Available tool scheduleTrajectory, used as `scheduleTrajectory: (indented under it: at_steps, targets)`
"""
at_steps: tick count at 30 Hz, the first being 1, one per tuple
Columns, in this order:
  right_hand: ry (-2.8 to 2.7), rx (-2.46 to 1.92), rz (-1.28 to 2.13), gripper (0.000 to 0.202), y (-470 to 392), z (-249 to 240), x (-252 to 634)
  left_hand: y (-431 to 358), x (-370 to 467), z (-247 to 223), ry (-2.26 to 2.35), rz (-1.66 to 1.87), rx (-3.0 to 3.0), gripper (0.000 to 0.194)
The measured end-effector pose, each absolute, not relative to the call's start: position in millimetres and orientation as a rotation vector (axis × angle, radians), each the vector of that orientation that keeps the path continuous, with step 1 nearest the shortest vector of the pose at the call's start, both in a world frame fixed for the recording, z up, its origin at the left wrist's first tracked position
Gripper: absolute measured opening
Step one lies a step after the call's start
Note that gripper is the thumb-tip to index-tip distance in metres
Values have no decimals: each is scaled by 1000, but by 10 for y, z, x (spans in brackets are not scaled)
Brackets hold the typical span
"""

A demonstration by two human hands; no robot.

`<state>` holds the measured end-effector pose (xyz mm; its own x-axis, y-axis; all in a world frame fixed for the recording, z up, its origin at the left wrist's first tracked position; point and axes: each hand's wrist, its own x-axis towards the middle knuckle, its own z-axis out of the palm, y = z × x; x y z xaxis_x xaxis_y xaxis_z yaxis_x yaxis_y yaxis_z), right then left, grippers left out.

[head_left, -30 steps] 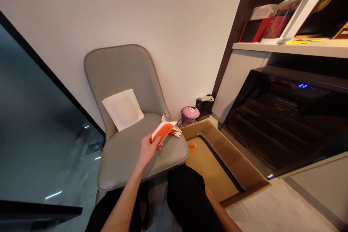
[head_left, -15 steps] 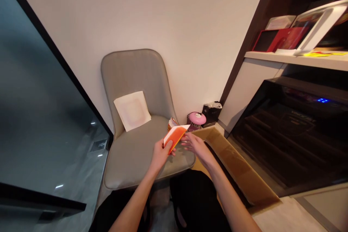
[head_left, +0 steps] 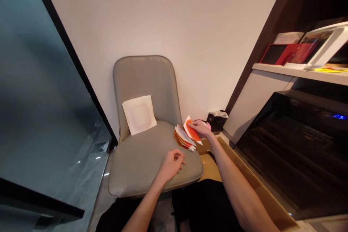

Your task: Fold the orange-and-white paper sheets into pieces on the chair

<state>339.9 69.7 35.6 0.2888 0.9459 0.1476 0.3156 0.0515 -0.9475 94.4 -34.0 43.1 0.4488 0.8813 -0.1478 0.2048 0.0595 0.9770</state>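
My right hand grips an orange folded paper with white edges, over the right side of the chair seat. Close beside that paper, on the seat's right edge, lies a stack of folded papers in white, orange and red. My left hand hovers above the front of the grey chair, its fingers curled in and nothing visible in them. A square white sheet or stack of sheets leans on the chair's backrest.
To the right of the chair stands an open cardboard box. Behind it are a pink object, partly hidden by my hand, and a black box. A dark glass-fronted appliance sits under a shelf. A glass panel borders the left.
The orange folded paper has passed from my left hand to my right, which carried it beside the stack. My left hand has let go and curled. The view has shifted slightly.
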Motion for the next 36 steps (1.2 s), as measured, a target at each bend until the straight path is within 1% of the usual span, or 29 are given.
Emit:
scheduleTrajectory:
  at_steps: [3,5,9,12,14,21,26,30,33,36]
  targets:
    - [-1418,-1506,803,44,881,153,3200,-338,927,443,988,675,1474,26]
    - [-1476,-1551,763,40,967,30,3100,-336,920,439,984,672,1479,24]
    - [-1547,-1628,613,23,1051,-175,3015,-318,899,398,1030,649,1480,22]
    - [-1689,-1685,405,28,1046,-280,3001,-302,882,375,1041,659,1485,21]
    - [-1774,-1737,361,33,1010,-304,2994,-298,877,382,1034,674,1492,21]
    - [-1731,-2156,397,34,777,-63,2943,-313,869,470,1046,646,1505,18]
    - [-1667,-2273,405,39,604,130,2872,-315,859,472,1037,649,1518,19]
    - [-1559,-2265,426,39,461,247,2908,-302,854,456,1037,657,1531,19]
    - [-1341,-2170,257,36,367,373,3010,-285,842,433,1046,660,1554,18]
    - [-1200,-1930,137,35,270,523,3032,-259,825,415,1117,658,1598,16]
